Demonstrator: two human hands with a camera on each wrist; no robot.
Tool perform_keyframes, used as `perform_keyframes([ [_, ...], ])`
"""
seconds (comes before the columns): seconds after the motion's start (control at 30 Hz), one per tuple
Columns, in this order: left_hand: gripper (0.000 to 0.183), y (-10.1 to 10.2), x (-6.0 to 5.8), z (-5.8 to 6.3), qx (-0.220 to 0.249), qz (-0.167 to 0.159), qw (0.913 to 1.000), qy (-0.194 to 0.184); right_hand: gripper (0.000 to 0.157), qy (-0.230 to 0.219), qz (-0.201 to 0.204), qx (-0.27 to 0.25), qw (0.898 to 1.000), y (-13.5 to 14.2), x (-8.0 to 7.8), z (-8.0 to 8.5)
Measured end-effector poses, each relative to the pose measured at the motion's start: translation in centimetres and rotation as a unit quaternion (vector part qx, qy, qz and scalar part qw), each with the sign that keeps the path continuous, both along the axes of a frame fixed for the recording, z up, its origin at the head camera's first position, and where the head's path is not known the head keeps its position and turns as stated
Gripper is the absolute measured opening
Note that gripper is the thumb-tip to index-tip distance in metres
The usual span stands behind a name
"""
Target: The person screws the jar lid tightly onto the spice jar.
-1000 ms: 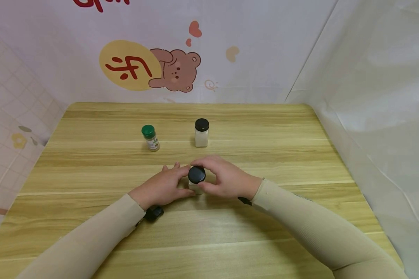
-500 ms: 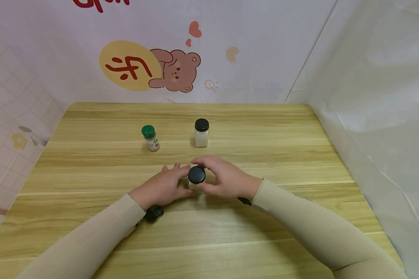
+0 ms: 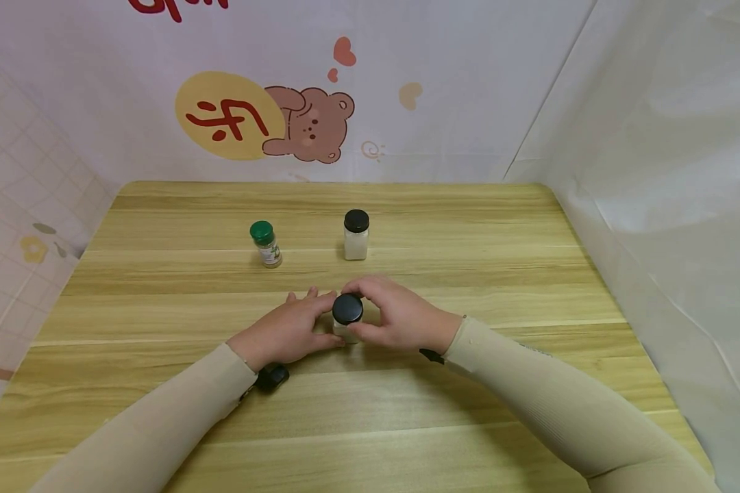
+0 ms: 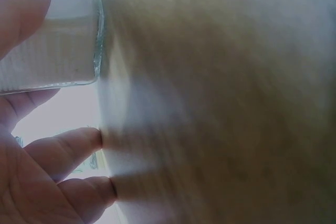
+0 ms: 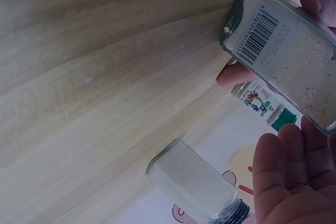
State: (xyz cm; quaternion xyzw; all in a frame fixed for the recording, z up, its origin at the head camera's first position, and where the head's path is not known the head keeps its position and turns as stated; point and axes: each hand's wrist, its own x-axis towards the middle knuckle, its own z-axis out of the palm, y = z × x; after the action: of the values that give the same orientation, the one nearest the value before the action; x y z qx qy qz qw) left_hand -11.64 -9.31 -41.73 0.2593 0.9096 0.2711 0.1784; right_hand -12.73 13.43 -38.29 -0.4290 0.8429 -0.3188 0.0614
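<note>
A square glass spice jar (image 3: 347,333) with a black lid (image 3: 348,309) stands upright at the middle of the table. My left hand (image 3: 290,332) holds its lower body between thumb and forefinger. The other left fingers spread down to the tabletop in the left wrist view. My right hand (image 3: 401,315) grips the lid from the right, its thumb at the near side and forefinger round the far side. Pale speckled contents and a barcode label (image 5: 257,35) show through the glass in the right wrist view. The lid is out of both wrist views.
Behind the hands stand a second glass jar (image 3: 355,245) with a black lid and a small green-capped shaker bottle (image 3: 266,245). The wooden table (image 3: 469,226) meets a white printed backdrop (image 3: 456,89) at the back, with white sheeting (image 3: 666,205) on the right.
My right forefinger has shifted slightly rightward round the far side of the lid. The left hand and the jars stay where they were.
</note>
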Motion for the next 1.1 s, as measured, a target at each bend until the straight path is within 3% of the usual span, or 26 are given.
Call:
perform_keyframes([
  [0.13, 0.064, 0.02, 0.02, 0.07, -0.001, 0.002, 1.0, 0.0, 0.047, 0.021, 0.006, 0.0, 1.0, 0.03, -0.02, 0.08],
  [0.27, 0.065, 0.0, 0.0, 0.09, 0.001, 0.001, 1.0, 0.0, 0.043, 0.032, 0.017, -0.008, 0.999, 0.01, -0.05, 0.12],
  [0.47, 0.066, 0.0, 0.01, 0.13, -0.001, 0.001, 1.0, -0.003, 0.039, 0.011, 0.002, 0.002, 1.0, 0.02, 0.09, 0.13],
  [0.7, 0.066, 0.04, 0.02, 0.07, -0.004, 0.002, 1.0, -0.003, 0.049, 0.013, 0.002, 0.008, 1.0, 0.01, 0.06, 0.16],
  [0.87, 0.066, 0.01, -0.04, 0.01, -0.001, 0.0, 1.0, -0.002, 0.042, 0.025, 0.019, -0.009, 0.999, -0.03, -0.03, 0.18],
  [1.1, 0.067, -0.01, 0.0, 0.01, -0.008, -0.001, 1.0, 0.0, 0.037, 0.0, 0.0, 0.004, 1.0, 0.02, 0.08, 0.12],
])
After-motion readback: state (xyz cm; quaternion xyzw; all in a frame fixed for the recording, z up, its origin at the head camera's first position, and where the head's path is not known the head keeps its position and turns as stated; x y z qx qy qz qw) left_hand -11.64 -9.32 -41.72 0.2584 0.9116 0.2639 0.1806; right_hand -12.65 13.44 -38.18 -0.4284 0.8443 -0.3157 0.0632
